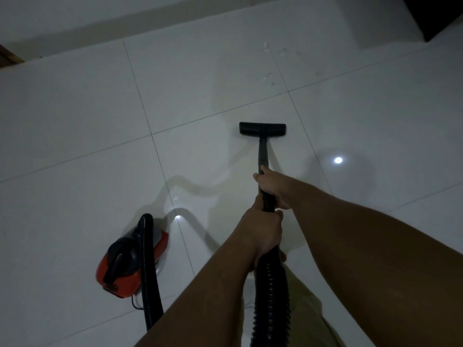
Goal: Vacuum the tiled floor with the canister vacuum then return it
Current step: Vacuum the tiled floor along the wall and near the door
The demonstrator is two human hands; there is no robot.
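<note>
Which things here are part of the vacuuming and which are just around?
In use: floor nozzle, wand, ribbed hose, red canister vacuum, left hand, right hand, tiled floor.
Just around: dark furniture, wooden edge.

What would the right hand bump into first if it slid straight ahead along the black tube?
The right hand grips the wand, which points forward and down. Going straight on, it would likely reach the black floor nozzle first, resting on the white tiled floor. Nothing else shows in between.
</note>
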